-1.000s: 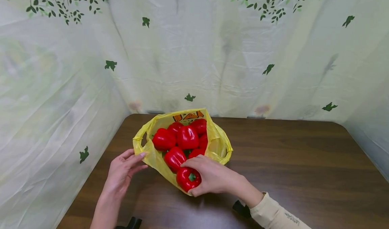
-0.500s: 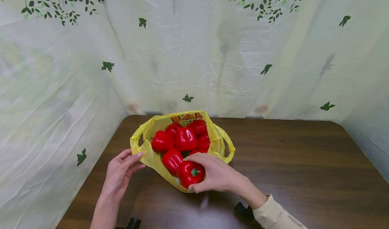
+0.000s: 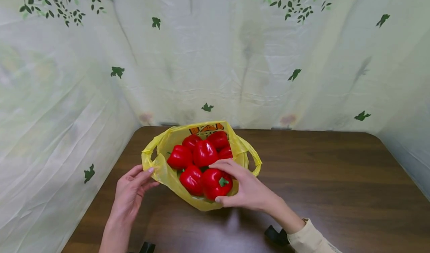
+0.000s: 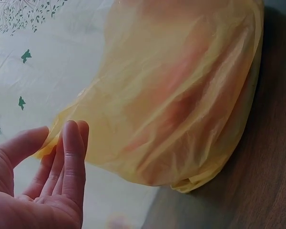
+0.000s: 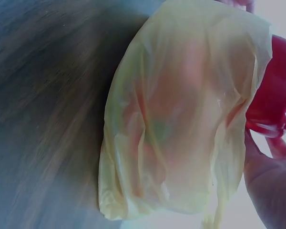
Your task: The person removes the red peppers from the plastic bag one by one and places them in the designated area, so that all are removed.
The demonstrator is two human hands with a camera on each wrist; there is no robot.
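Note:
A yellow plastic bag point(image 3: 171, 180) stands with its mouth wide, and several red bell peppers point(image 3: 205, 153) lie inside. My right hand point(image 3: 250, 187) grips one red bell pepper point(image 3: 215, 185) at the bag's near rim, thumb below and fingers over the top; its green stem faces me. In the right wrist view this bell pepper point(image 5: 276, 86) shows above the rim, beside the bag's thin wall. At the bag's left side my left hand point(image 3: 131, 189) pinches the rim near the handle loop. The left wrist view shows the left hand point(image 4: 47, 181) with the yellow film between thumb and fingers.
The bag stands on a brown wooden table point(image 3: 322, 178), near its far edge. A pale curtain point(image 3: 248, 59) printed with leaves hangs behind and at the sides. Black wrist straps point(image 3: 277, 236) show at both arms.
My right hand has shifted the gripped bell pepper up and to the right, off the bag's near corner. The left hand keeps its hold on the rim, moving only slightly left.

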